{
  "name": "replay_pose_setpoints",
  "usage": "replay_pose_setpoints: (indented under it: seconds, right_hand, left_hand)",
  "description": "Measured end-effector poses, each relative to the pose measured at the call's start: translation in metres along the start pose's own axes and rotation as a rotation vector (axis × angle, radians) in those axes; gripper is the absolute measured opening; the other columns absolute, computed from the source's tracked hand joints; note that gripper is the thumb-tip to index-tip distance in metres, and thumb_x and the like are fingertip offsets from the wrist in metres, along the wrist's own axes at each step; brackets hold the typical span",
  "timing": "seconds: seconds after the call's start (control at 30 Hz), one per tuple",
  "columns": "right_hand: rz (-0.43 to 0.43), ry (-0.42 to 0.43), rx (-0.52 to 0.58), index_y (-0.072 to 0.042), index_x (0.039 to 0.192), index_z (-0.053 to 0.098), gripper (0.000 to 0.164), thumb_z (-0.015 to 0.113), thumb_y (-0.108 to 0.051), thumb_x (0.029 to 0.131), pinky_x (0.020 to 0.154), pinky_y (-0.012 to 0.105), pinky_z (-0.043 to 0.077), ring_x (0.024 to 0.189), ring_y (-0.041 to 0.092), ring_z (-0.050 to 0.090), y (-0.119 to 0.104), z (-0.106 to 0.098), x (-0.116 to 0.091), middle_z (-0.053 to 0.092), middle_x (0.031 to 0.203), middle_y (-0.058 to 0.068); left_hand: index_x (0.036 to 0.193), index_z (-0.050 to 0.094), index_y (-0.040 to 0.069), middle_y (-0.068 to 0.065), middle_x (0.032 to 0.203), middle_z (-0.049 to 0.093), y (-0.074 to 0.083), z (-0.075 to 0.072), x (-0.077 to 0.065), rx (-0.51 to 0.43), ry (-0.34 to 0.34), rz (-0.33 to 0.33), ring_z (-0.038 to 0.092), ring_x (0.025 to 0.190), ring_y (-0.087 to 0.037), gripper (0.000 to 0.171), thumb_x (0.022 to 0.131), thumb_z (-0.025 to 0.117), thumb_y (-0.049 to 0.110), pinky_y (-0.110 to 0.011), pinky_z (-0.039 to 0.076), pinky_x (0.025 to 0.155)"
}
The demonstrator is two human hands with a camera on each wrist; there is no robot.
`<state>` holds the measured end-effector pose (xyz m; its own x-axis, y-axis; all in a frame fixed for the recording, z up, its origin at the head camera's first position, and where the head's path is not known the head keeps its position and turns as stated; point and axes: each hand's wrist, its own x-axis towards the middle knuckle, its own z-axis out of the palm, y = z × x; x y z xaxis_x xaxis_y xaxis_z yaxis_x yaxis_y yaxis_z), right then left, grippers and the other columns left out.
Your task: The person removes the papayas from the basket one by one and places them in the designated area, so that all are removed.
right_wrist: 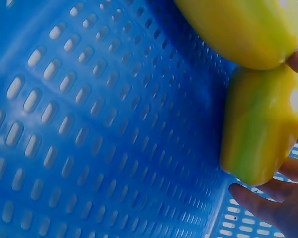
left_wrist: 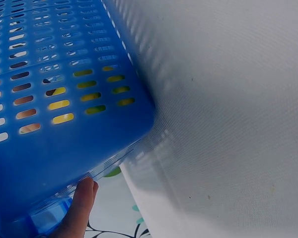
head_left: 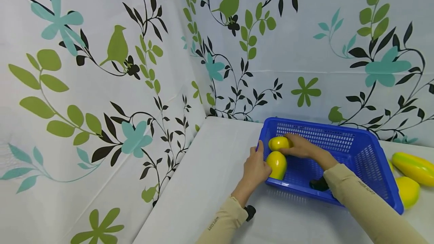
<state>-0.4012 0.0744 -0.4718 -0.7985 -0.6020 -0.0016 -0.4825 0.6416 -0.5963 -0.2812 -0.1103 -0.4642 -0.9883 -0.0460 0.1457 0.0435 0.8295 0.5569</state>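
A blue plastic basket point(head_left: 346, 159) with slotted walls stands on the white table. In its left end lie two yellow mangoes with green streaks. My right hand point(head_left: 300, 146) reaches inside and grips the farther mango point(head_left: 278, 143); in the right wrist view its fingers point(right_wrist: 256, 203) curl about that mango point(right_wrist: 258, 124). Touching it is the nearer mango point(head_left: 277, 165). My left hand point(head_left: 255, 166) holds the basket's left rim, close to the nearer mango. One finger point(left_wrist: 79, 208) of it shows against the basket wall point(left_wrist: 64, 158) in the left wrist view.
Right of the basket lie a long yellow-green fruit point(head_left: 415, 168) and a rounder yellow fruit point(head_left: 407, 192), with another partly hidden by the rim. Patterned cloth point(head_left: 271, 59) hangs behind and at the left of the table point(head_left: 217, 161).
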Motion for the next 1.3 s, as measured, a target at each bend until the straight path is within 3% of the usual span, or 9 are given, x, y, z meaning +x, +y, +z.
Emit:
replay_pose_setpoints:
  seconds: [0.17, 0.4, 0.7, 1.03, 1.3]
  right_hand:
    - [0.008, -0.014, 0.035, 0.007, 0.125, 0.053, 0.058, 0.064, -0.040, 0.092, 0.078, 0.043, 0.051, 0.086, 0.025, 0.055, 0.000, 0.000, 0.001, 0.060, 0.101, 0.012]
    - [-0.059, 0.008, 0.030, 0.007, 0.119, 0.055, 0.048, 0.064, -0.032, 0.093, 0.070, 0.034, 0.049, 0.078, 0.020, 0.054, 0.002, 0.000, 0.001, 0.060, 0.091, 0.008]
    - [0.002, 0.029, -0.087, 0.007, 0.131, 0.051, 0.063, 0.065, -0.041, 0.091, 0.080, 0.049, 0.051, 0.091, 0.028, 0.056, 0.005, -0.009, -0.010, 0.062, 0.106, 0.016]
    - [0.019, 0.069, -0.162, 0.007, 0.132, 0.051, 0.064, 0.067, -0.039, 0.090, 0.081, 0.051, 0.050, 0.092, 0.031, 0.055, 0.000, -0.041, -0.033, 0.060, 0.108, 0.019]
    - [0.072, 0.085, -0.178, 0.007, 0.138, 0.048, 0.069, 0.069, -0.038, 0.090, 0.084, 0.053, 0.049, 0.096, 0.035, 0.054, 0.001, -0.064, -0.061, 0.057, 0.116, 0.025]
  left_hand:
    - [0.152, 0.036, 0.004, -0.021, 0.134, 0.052, 0.002, 0.001, 0.000, -0.001, -0.005, -0.002, 0.062, 0.080, -0.024, 0.078, 0.080, 0.067, 0.003, -0.037, 0.057, 0.076]
    - [0.153, 0.035, 0.005, -0.021, 0.135, 0.051, 0.004, 0.004, 0.000, 0.004, -0.006, -0.005, 0.063, 0.083, -0.025, 0.078, 0.081, 0.066, 0.004, -0.037, 0.057, 0.078]
    - [0.153, 0.034, 0.003, -0.022, 0.135, 0.051, 0.005, 0.005, 0.001, -0.014, -0.015, 0.007, 0.060, 0.077, -0.024, 0.079, 0.080, 0.065, 0.002, -0.037, 0.057, 0.075]
    - [0.152, 0.033, -0.001, -0.028, 0.135, 0.049, 0.001, 0.002, 0.007, -0.063, 0.003, 0.027, 0.055, 0.067, -0.024, 0.080, 0.078, 0.063, -0.002, -0.034, 0.055, 0.063]
    - [0.152, 0.031, -0.002, -0.029, 0.136, 0.048, 0.002, 0.005, 0.007, -0.064, -0.004, 0.017, 0.055, 0.071, -0.026, 0.080, 0.078, 0.064, -0.002, -0.037, 0.055, 0.066]
